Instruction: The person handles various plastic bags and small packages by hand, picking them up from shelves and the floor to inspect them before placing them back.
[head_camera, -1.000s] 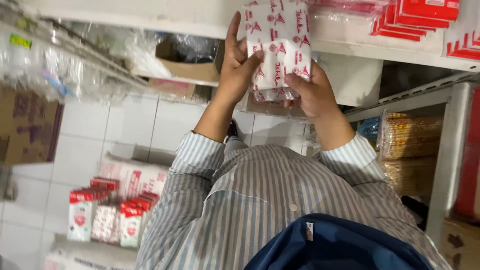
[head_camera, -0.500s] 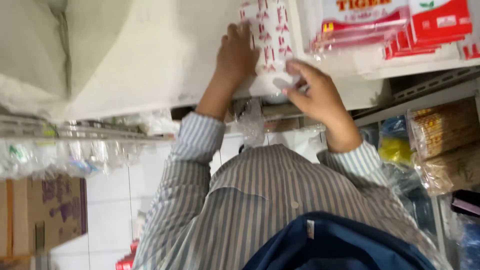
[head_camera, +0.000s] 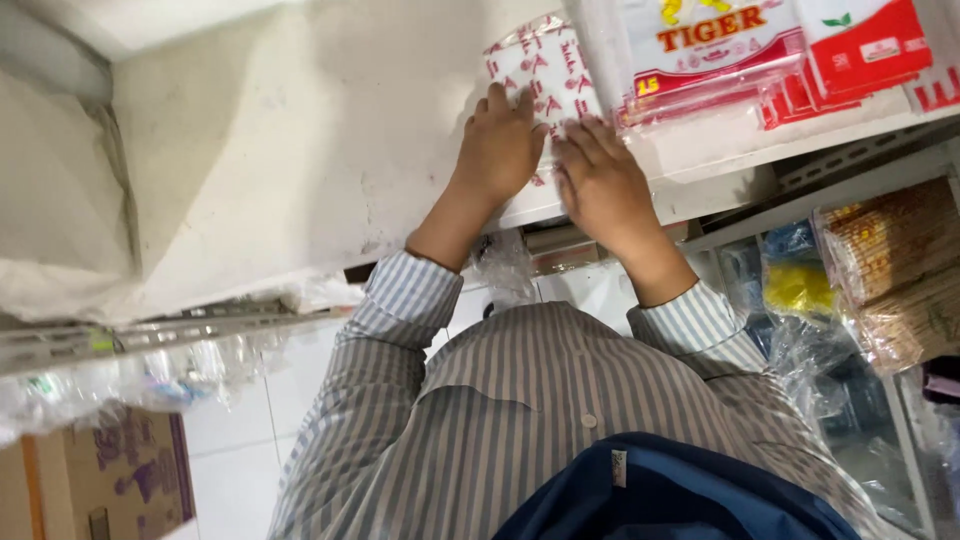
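Lying lengthwise away, packet (head_camera: 545, 70) under both hands.

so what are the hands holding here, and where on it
Both hands press on a white packet with red print on the white shelf: the left hand and the right hand lie flat on its near end.

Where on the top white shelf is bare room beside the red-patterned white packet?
Bare white shelf lies beside the red-patterned white packet, toward the wall. The other side is crowded with red-and-white packs. Left hand and right hand press the packet.
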